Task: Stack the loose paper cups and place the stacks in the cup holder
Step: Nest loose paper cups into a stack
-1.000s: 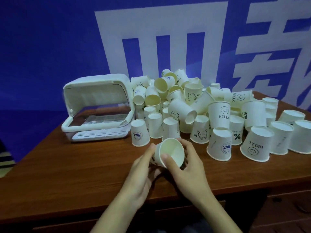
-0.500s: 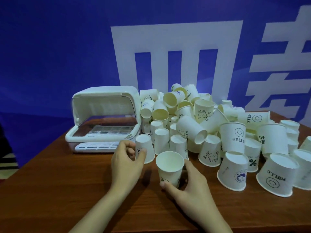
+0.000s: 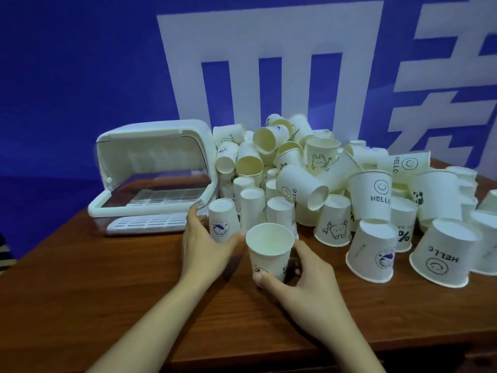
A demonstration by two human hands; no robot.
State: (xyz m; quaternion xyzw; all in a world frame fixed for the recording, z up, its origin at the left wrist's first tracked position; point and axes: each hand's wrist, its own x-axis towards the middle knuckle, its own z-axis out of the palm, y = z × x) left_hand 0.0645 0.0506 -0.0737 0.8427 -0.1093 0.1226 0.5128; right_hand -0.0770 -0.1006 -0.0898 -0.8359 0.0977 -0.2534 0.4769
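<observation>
Early stage: right hand (image 3: 304, 275) grips upright cup (image 3: 269, 250) at centre, left hand (image 3: 207, 238) grips inverted cup (image 3: 223, 220). Holder (image 3: 150, 211) at left looks empty; pile (image 3: 309, 168) unstacked.

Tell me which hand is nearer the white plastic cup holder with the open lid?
Left. The left hand grips an upside-down paper cup just off the white plastic cup holder's front right corner; the right hand holds an upright paper cup farther right.
</observation>
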